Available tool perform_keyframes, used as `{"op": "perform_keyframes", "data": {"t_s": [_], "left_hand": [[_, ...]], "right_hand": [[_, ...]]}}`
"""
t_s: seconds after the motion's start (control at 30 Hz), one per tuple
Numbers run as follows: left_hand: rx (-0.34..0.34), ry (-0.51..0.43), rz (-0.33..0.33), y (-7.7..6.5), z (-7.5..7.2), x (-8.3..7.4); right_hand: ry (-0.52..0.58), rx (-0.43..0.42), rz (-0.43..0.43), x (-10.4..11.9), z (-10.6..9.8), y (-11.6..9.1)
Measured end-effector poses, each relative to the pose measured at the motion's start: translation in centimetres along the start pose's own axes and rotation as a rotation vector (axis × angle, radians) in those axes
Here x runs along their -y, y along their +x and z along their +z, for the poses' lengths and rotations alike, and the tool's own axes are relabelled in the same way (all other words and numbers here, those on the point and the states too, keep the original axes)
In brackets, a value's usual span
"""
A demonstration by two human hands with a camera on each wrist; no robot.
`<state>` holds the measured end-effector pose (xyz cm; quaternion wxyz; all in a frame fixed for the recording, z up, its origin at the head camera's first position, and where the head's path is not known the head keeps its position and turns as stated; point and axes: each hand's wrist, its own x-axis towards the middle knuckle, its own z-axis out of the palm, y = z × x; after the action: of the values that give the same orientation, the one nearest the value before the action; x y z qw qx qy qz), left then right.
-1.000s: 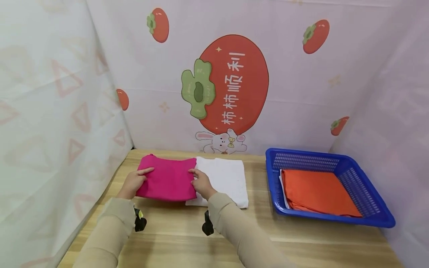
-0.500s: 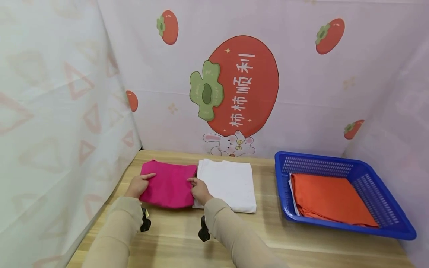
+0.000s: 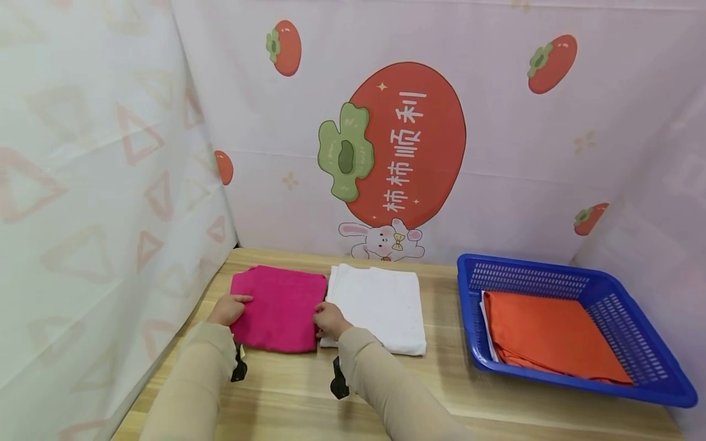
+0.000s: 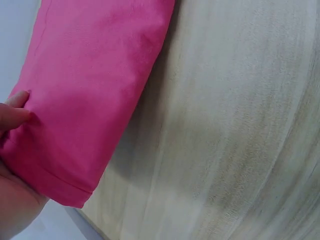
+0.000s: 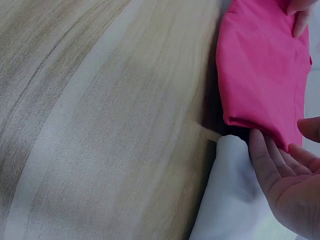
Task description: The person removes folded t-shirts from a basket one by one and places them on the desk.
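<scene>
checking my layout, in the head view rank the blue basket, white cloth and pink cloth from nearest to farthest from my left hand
1. The pink cloth, touching the left hand
2. The white cloth, just right of it
3. The blue basket, far right

Above the desk's [image 3: 287,404] back edge, 4 white Chinese characters, 柿柿顺利 [image 3: 406,150], run bottom to top on the backdrop's [image 3: 496,135] large red persimmon print [image 3: 438,141], while pale marks on its green calyx [image 3: 333,153] are too faint to read.
</scene>
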<state>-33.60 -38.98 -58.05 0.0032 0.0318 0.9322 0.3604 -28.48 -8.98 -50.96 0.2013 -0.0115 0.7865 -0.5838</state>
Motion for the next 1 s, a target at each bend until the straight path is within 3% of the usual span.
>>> {"op": "perform_keyframes", "data": {"t_s": [0.1,0.23,0.37,0.53,0.63,0.8,0.9,1.0], "left_hand": [[0.071,0.019,-0.125,-2.9,-1.8,-6.2],[0.092,0.063,-0.130,-4.9,-3.1,-10.3],[0.062,0.066,-0.197,-5.4,-3.2,-11.7],[-0.069,-0.135,-0.338,-6.2,-3.0,-13.3],[-0.139,-0.220,-0.381,-6.7,-2.6,-14.0],[-0.213,-0.286,-0.365,-7.0,-2.1,-14.9],[-0.195,-0.343,-0.346,-7.5,-1.9,-15.8],[-0.158,-0.414,-0.333,-8.5,-1.4,-17.2]], "right_hand": [[-0.022,0.020,0.003,0.0,-0.1,-0.1],[-0.051,0.034,-0.014,0.4,-0.3,-0.7],[-0.035,0.044,-0.024,0.8,-0.9,-1.5],[-0.029,0.081,-0.050,0.9,-1.9,-2.3],[-0.023,0.098,-0.066,1.2,-2.8,-2.9],[-0.025,0.098,-0.104,1.8,-4.6,-3.7],[-0.015,0.094,-0.120,2.0,-5.8,-4.2],[0.011,0.099,-0.136,2.6,-6.9,-6.1]]}}
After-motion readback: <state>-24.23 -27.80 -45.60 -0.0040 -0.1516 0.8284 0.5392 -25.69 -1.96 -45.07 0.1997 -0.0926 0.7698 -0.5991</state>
